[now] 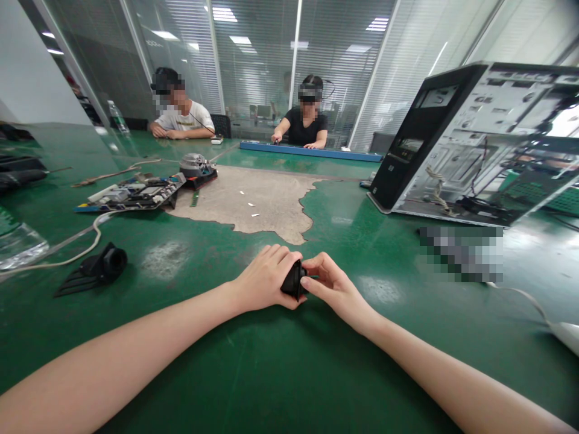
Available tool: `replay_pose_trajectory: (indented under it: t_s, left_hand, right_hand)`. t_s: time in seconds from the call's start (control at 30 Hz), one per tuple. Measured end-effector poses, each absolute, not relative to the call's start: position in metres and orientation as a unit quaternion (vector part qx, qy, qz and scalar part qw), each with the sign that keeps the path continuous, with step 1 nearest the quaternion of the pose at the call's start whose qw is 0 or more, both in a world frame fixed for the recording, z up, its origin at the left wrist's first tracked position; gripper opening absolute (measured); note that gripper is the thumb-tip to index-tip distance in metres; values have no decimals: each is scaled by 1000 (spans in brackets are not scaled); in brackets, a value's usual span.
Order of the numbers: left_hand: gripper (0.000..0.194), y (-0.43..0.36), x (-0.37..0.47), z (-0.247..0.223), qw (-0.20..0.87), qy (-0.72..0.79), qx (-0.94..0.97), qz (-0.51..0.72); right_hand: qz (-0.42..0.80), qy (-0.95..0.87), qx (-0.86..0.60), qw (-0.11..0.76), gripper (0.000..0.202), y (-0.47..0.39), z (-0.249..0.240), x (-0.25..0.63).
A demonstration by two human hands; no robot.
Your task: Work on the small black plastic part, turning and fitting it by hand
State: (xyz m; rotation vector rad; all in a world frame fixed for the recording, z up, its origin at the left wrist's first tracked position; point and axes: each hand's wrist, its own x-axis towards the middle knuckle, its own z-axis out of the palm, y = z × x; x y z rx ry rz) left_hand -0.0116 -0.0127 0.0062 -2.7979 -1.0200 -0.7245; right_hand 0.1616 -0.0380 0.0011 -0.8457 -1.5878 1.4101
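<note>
A small black part [293, 281] is held just above or on the green table [244, 374], in the middle of the view. My left hand [268, 278] wraps round it from the left, fingers closed over its top and thumb side below. From the right, my right hand [333, 287] pinches its right end between thumb and index finger. My palms hide part of its shape. Further left on the table lies another black piece [102, 268] with a round opening, touched by neither hand.
An open computer case [407, 144] stands at the right. A circuit board [140, 193], a fan-like part [195, 169], a cable [97, 232] and a bottle [20, 241] lie left. Two people sit across the table behind a blue bar [307, 151].
</note>
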Motion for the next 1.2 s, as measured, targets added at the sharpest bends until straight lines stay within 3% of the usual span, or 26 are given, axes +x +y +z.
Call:
replay_pose_trajectory:
  t_s: [0.2,0.43,0.63,0.83,1.03,1.2]
  left_hand:
    - [51,-12,-12,6,35,-339,-911,-231]
    - [53,-13,-12,7,37,-337,-913,-224]
    - [53,-13,-12,6,35,-336,-911,-235]
    - [53,-13,-12,6,32,-334,-912,-237]
    - [52,-13,-12,6,42,-336,-913,-226]
    - [54,-13,-12,7,39,-338,-913,-226]
  right_hand:
    - [524,-642,-386,406,24,-38,5,161]
    - [542,-657,-332,405,29,-38,2,163]
    - [559,-635,-339,411,20,-38,2,161]
    - [526,-642,-380,407,23,-38,7,160]
    - [574,-636,-334,393,29,-39,7,164]
    - [578,-622,-335,408,22,-39,4,163]
